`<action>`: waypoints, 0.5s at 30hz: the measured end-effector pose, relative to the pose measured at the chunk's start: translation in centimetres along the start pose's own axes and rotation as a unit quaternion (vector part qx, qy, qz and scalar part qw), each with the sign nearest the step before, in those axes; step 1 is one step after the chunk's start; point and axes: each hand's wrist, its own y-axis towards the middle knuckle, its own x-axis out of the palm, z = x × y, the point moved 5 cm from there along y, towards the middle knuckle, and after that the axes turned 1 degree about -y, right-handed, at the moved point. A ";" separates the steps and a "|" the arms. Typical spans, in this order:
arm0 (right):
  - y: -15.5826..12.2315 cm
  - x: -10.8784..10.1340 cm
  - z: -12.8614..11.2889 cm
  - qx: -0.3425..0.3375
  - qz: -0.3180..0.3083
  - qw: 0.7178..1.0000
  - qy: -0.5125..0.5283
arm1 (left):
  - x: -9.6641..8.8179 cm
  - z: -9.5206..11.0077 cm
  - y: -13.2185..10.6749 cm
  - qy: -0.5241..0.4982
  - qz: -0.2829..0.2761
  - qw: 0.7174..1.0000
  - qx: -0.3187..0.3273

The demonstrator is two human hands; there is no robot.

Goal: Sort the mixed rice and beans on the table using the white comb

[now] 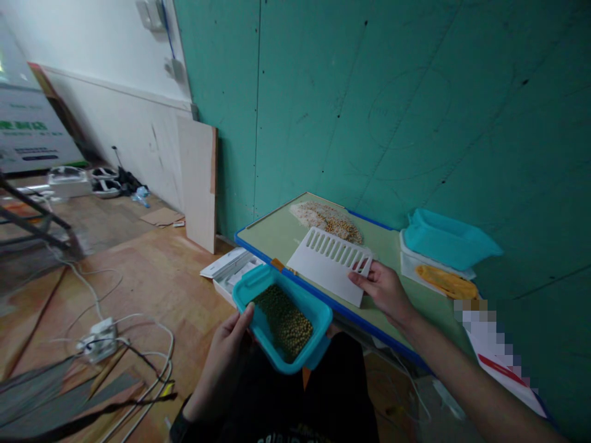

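Note:
My left hand [234, 335] grips the near-left rim of a turquoise plastic container [318, 329], thumb over the edge. Inside it lie dark green beans [272, 307] and yellowish soybeans [298, 332]. The container is held beside the table's front edge, above my lap. In my right hand [381, 286] is a white slotted plate [318, 267], pinched at its right end and tilted over the tabletop. Just behind the plate, a heap of pale grains [307, 213] mixed with soybeans [344, 229] lies on the table [272, 231].
Another turquoise container [447, 240] stands at the table's right, near a folded orange cloth [446, 280]. An opened white box [226, 274] sits below the left table edge. A power strip [101, 338] with loose cables lies on the floor. A board [198, 184] leans against the wall.

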 end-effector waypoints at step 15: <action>4.3 -5.5 -0.1 -0.042 0.143 0.988 -0.036 | 0.1 -0.3 -0.1 0.007 0.020 1.000 -0.020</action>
